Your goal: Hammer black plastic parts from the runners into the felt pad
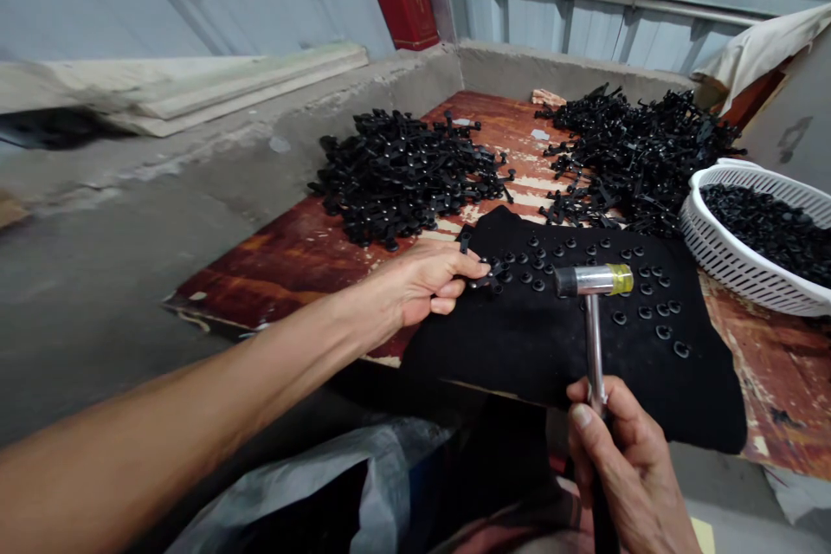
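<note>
My right hand [627,459] is wrapped round the shaft of a mallet [594,280] with a metal head, one dark face and one yellow face. The mallet head hangs above a black cloth [499,346]. My left hand [434,281] pinches a small black part [484,279] at the left side of the cloth; its exact kind is partly hidden by my fingers. Several small round black caps [538,285] lie spread over the cloth, some of them right beside my left fingertips.
A heap of black parts [402,177] sits behind my left hand. Another heap [642,147] lies at the back right. A white basket [733,247] of small black pieces stands at the right. A low concrete ledge [214,138] borders the worn red-brown board [260,264].
</note>
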Demonstrator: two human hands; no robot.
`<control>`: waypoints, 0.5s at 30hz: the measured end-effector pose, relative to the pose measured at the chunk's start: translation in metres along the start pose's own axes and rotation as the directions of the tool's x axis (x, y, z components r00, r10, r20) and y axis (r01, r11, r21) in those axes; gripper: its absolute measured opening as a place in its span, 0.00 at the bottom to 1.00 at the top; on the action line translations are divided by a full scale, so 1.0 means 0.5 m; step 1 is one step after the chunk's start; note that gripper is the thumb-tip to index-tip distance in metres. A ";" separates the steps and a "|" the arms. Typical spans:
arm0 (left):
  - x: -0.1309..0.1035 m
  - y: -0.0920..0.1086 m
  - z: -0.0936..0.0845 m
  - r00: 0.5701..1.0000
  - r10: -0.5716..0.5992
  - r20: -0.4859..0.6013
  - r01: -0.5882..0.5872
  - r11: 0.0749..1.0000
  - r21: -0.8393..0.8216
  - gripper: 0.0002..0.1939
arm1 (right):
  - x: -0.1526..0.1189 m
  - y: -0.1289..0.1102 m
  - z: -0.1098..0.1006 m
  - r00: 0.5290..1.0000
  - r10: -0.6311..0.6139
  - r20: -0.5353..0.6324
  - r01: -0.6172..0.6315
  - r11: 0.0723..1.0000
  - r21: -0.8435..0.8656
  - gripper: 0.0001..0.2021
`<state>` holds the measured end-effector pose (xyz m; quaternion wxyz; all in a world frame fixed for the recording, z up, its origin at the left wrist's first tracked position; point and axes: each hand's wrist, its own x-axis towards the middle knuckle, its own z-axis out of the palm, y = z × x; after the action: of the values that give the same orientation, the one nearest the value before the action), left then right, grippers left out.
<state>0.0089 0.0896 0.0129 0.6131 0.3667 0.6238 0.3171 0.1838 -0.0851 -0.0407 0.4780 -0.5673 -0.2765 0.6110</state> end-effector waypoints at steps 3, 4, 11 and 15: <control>0.001 0.007 -0.001 1.000 0.004 0.005 -0.004 0.999 0.051 0.14 | -0.003 -0.002 -0.005 1.000 -0.009 -0.012 0.008 0.999 -0.044 0.21; 0.001 0.009 -0.002 1.000 0.003 0.013 -0.004 0.998 0.062 0.14 | -0.003 -0.002 -0.010 1.000 -0.024 -0.015 0.023 0.996 -0.084 0.21; -0.006 0.017 0.004 1.000 -0.021 0.007 0.021 0.997 0.071 0.15 | 0.012 -0.038 -0.051 0.850 -0.451 0.271 0.523 0.671 -0.525 0.25; -0.009 0.019 0.008 1.000 0.004 0.006 -0.005 0.997 0.075 0.16 | 0.036 -0.082 -0.033 0.671 -0.610 0.421 0.710 0.367 -0.601 0.32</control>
<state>0.0136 0.0905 0.0234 0.6001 0.3918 0.6326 0.2937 0.2123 -0.0561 -0.0158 0.3969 -0.5070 -0.7268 0.2392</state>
